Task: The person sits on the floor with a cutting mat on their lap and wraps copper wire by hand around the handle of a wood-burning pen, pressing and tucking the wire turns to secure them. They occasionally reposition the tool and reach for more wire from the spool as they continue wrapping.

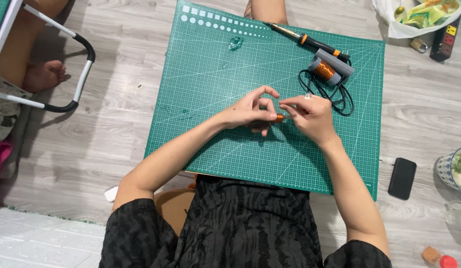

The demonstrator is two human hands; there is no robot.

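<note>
Grey wood-grain flooring fills the view, and a green cutting mat (215, 114) lies flat on it in front of a seated person in a dark patterned garment. Everything below is placed relative to that mat.

Over the mat's centre, the left hand (247, 111) and the right hand (309, 116) meet. Between them sits a small orange piece (279, 117), which looks wound with copper-coloured wire. The left hand's fingers (265, 116) are closed around it, pinching it from the left side. The right hand's fingers (290, 108) are drawn together at its right end, apparently nipping something fine there; whether a strand runs between them is too small to tell.

At the mat's upper right corner lies a grey spool of copper wire (327, 69), touching a soldering iron (305, 38) with a black-and-orange handle, whose black cord (339, 97) coils just beside the right hand. A few tiny clear bits (235, 43) rest near the mat's top edge.

Judging by this, the work is midway: the small piece already carries wire, but the hands are busy with it and the iron lies untouched, so any joining seems not yet done.

Off the mat's right edge, a black phone (402, 177) lies on the floor, with a patterned bowl (446, 168) further right. Beyond the upper right corner sit a white bag (389, 22) and a power strip (446, 39). Left of the mat stands a chair frame (81, 74).
</note>
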